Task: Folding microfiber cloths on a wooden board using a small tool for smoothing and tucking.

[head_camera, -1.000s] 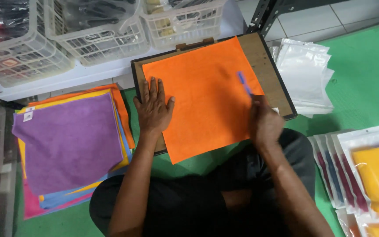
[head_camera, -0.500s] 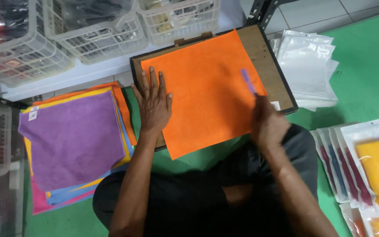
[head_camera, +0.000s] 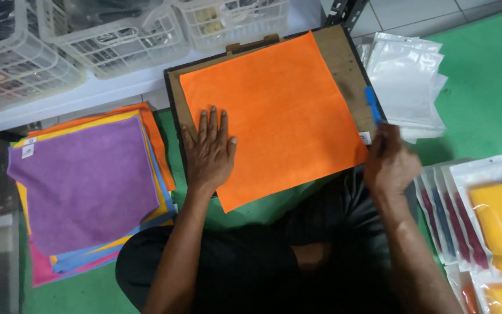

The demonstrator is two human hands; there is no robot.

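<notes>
Orange square microfibre cloth [head_camera: 274, 110] lies spread flat on a brown wooden board [head_camera: 344, 64], its near corner hanging past the board's front edge. Left hand [head_camera: 209, 150] rests palm down on the cloth's left edge, fingers spread and flat, gripping nothing. Right hand [head_camera: 389, 163] sits just beside the cloth's right edge, closed around a small blue pen-like tool [head_camera: 373, 104] that points away from the person. Doing this well likely means keeping the left palm pressed so the cloth stays smooth while the tool works the right edge. Both forearms angle inward from the lap. Stack of coloured cloths, purple on top [head_camera: 82, 180], lies left of the board; clear plastic bags [head_camera: 408, 81] right of it.
</notes>
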